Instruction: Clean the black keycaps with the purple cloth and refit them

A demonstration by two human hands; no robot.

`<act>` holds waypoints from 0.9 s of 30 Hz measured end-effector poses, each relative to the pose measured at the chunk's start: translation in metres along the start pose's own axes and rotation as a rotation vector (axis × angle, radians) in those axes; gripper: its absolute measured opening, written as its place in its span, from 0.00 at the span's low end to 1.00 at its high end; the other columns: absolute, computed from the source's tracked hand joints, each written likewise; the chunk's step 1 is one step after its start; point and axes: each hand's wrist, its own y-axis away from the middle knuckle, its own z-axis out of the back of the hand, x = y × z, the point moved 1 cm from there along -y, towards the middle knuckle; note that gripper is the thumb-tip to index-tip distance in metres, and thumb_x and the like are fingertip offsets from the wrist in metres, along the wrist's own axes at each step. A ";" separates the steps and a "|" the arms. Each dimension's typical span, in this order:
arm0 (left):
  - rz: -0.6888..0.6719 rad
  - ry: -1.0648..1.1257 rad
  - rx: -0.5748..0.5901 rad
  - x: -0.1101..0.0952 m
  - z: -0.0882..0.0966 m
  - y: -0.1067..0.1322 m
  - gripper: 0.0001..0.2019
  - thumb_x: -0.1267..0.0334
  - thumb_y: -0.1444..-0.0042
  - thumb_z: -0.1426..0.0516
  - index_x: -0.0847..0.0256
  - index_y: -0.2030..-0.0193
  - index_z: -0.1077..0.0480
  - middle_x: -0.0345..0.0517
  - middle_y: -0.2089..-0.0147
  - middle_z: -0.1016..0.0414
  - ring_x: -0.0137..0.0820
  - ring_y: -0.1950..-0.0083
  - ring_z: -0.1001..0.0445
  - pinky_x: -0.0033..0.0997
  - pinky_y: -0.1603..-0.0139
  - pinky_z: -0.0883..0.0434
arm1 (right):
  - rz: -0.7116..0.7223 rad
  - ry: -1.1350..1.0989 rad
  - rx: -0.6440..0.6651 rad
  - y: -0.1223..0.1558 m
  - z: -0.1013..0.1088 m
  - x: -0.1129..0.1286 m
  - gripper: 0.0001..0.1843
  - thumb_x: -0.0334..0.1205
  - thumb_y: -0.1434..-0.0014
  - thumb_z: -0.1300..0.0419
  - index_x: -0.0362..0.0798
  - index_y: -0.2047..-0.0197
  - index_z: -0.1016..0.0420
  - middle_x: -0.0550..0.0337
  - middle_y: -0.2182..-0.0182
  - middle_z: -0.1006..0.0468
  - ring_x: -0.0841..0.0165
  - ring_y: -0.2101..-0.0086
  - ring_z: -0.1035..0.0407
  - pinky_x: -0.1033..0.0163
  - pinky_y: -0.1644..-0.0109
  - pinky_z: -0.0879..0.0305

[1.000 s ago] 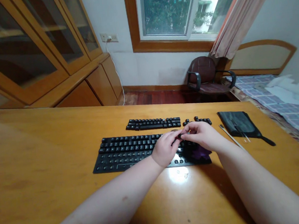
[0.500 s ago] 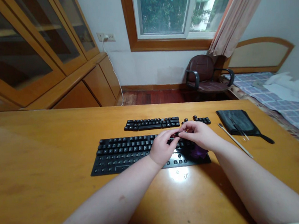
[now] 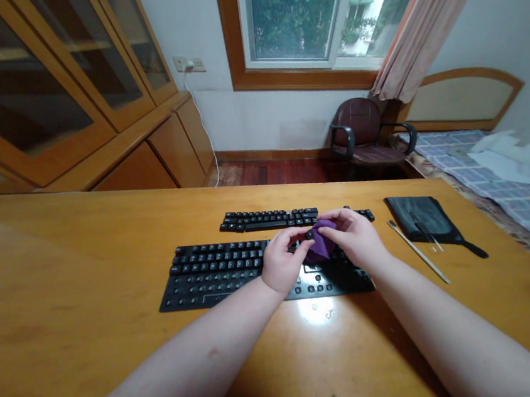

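Observation:
Above the right half of a black keyboard (image 3: pixel 220 266), my left hand (image 3: pixel 283 261) pinches a small black keycap (image 3: pixel 309 235). My right hand (image 3: pixel 357 239) is closed on a purple cloth (image 3: pixel 321 243), whose near edge touches or lies right beside the keycap. The keyboard's upper rows carry keycaps, while its lower rows show bare switch stems. Behind it, several loose keycaps (image 3: pixel 270 219) stand in rows on the table, and a smaller group of keycaps (image 3: pixel 367 214) sits partly hidden behind my right hand.
On the right of the wooden table (image 3: pixel 86 261) lie a dark pouch (image 3: pixel 423 220) with thin wire-like tools on it and a slim pale stick (image 3: pixel 417 251). Beyond the table stand an office chair (image 3: pixel 359 125), a bed (image 3: pixel 453 147) and a glass-doored cabinet (image 3: pixel 110 126).
The purple cloth has come up from beneath my right hand to between my hands, beside the keycap. My left hand has shifted slightly left.

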 end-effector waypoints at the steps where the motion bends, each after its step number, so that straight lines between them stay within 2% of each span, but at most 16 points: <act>1: 0.020 0.025 -0.010 0.002 -0.001 0.000 0.09 0.64 0.50 0.39 0.60 0.60 0.27 0.45 0.62 0.24 0.31 0.61 0.24 0.31 0.57 0.25 | 0.027 0.007 0.002 0.000 0.000 0.002 0.11 0.39 0.54 0.37 0.48 0.65 0.28 0.56 0.67 0.25 0.64 0.64 0.29 0.56 0.56 0.34; 4: 0.068 0.065 -0.020 0.005 -0.002 0.000 0.10 0.63 0.51 0.38 0.61 0.61 0.27 0.46 0.62 0.24 0.32 0.62 0.24 0.32 0.58 0.25 | 0.169 0.100 0.023 0.002 0.002 0.007 0.07 0.39 0.50 0.38 0.49 0.65 0.23 0.56 0.65 0.24 0.64 0.61 0.30 0.56 0.52 0.36; 6: 0.082 0.068 -0.019 0.006 -0.002 0.001 0.10 0.62 0.52 0.38 0.61 0.61 0.27 0.46 0.63 0.23 0.32 0.63 0.23 0.32 0.58 0.25 | 0.214 0.142 0.043 0.004 0.002 0.008 0.08 0.40 0.48 0.39 0.50 0.64 0.22 0.56 0.64 0.24 0.64 0.59 0.30 0.57 0.52 0.35; 9: 0.072 0.068 -0.020 0.005 -0.002 0.002 0.10 0.62 0.53 0.37 0.61 0.63 0.26 0.45 0.64 0.23 0.32 0.64 0.23 0.33 0.59 0.24 | 0.122 0.107 0.023 0.006 0.000 0.005 0.11 0.42 0.49 0.37 0.49 0.62 0.23 0.56 0.65 0.22 0.64 0.63 0.28 0.58 0.56 0.32; 12: 0.058 0.072 -0.022 0.004 -0.002 0.002 0.10 0.62 0.54 0.37 0.62 0.64 0.26 0.45 0.65 0.23 0.32 0.64 0.23 0.33 0.60 0.24 | 0.027 0.076 0.012 0.008 -0.002 0.004 0.11 0.44 0.51 0.37 0.47 0.65 0.24 0.55 0.69 0.21 0.64 0.68 0.27 0.59 0.62 0.31; 18: 0.112 0.097 -0.051 0.005 -0.002 0.000 0.09 0.63 0.52 0.38 0.62 0.63 0.26 0.45 0.65 0.22 0.30 0.65 0.23 0.31 0.61 0.24 | 0.117 0.206 0.093 0.009 -0.001 0.009 0.06 0.40 0.50 0.38 0.47 0.69 0.23 0.56 0.70 0.21 0.64 0.67 0.28 0.59 0.60 0.33; 22: 0.014 0.016 -0.025 -0.002 -0.001 0.000 0.08 0.66 0.54 0.36 0.62 0.65 0.26 0.44 0.67 0.22 0.30 0.66 0.23 0.29 0.62 0.24 | 0.075 0.190 0.046 0.008 0.000 0.007 0.07 0.41 0.50 0.38 0.46 0.69 0.24 0.56 0.72 0.21 0.64 0.69 0.28 0.60 0.63 0.33; 27: -0.092 -0.076 0.027 -0.011 0.002 0.002 0.07 0.67 0.52 0.38 0.59 0.64 0.25 0.43 0.66 0.22 0.30 0.65 0.24 0.29 0.60 0.25 | 0.161 0.237 0.068 0.008 0.001 0.009 0.05 0.39 0.49 0.39 0.48 0.70 0.23 0.57 0.71 0.21 0.64 0.67 0.28 0.59 0.61 0.33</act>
